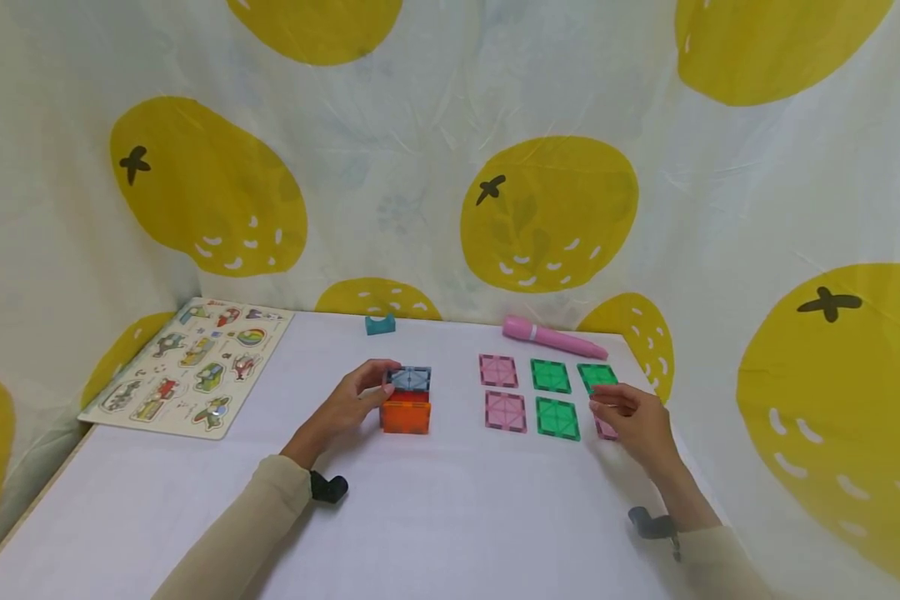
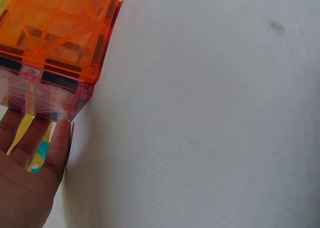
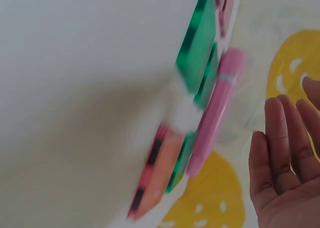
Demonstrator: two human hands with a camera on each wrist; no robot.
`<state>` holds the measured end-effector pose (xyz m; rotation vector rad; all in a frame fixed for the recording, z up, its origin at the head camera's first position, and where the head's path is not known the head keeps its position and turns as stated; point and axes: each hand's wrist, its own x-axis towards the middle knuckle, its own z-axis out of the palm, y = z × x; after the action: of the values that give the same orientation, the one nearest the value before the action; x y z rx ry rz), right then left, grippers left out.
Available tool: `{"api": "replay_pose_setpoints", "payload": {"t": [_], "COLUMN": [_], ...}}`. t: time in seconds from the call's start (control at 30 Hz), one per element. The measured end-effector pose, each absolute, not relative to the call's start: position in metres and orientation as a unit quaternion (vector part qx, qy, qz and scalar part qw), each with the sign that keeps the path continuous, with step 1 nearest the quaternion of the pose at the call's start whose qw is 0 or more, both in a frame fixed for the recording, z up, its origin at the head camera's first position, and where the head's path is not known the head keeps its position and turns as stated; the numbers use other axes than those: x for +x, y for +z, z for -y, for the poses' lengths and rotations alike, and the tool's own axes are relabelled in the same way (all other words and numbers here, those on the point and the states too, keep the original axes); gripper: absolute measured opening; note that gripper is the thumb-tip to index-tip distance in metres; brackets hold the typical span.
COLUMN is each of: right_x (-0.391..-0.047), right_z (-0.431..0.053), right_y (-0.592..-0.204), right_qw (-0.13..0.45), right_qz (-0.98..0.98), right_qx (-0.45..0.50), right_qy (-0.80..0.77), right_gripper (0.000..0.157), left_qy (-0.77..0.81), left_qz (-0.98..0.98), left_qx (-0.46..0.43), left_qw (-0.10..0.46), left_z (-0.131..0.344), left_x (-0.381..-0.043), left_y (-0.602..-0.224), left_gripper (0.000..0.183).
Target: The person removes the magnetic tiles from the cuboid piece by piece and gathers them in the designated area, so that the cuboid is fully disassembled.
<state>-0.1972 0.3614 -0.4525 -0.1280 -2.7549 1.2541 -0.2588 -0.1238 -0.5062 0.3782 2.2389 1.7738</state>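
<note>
In the head view my left hand (image 1: 352, 404) holds a small box of see-through magnetic tiles by its left side, thumb and fingers at the edge of a blue-grey tile (image 1: 410, 379). The box's front is an orange tile (image 1: 407, 418), with red showing behind it. The left wrist view has fingers (image 2: 56, 145) against a pale pink side tile (image 2: 42, 90). My right hand (image 1: 637, 421) hovers over a pink tile (image 1: 606, 429), its fingertips by a green tile (image 1: 596, 374). The right wrist view shows these fingers extended, holding nothing.
Pink tiles (image 1: 498, 371) and green tiles (image 1: 558, 417) lie flat in rows right of the box. Behind them is a pink marker-shaped stick (image 1: 555, 337). A teal notched block (image 1: 380, 325) stands at the back; a picture puzzle board (image 1: 195, 367) lies left.
</note>
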Motion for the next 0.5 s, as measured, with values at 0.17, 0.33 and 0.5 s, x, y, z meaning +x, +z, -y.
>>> {"api": "replay_pose_setpoints", "payload": {"t": [0.17, 0.33, 0.5], "right_x": [-0.198, -0.200, -0.203], "right_z": [-0.323, -0.283, -0.247], "right_y": [-0.450, -0.449, -0.452], "right_qw": [0.061, 0.035, 0.015], "right_qz": [0.900, 0.881, 0.867], "right_qx": [0.017, 0.051, 0.078], "right_qy": [0.432, 0.469, 0.492], "right_gripper": [0.034, 0.030, 0.031], "left_qy": [0.606, 0.606, 0.609], "left_qz": [-0.775, -0.775, -0.773], "left_qx": [0.120, 0.117, 0.119], "left_qw": [0.133, 0.133, 0.131], "left_z": [0.123, 0.122, 0.122], "left_x": [-0.258, -0.258, -0.257], "left_y": [-0.506, -0.506, -0.505], "left_gripper": [0.042, 0.042, 0.042]}}
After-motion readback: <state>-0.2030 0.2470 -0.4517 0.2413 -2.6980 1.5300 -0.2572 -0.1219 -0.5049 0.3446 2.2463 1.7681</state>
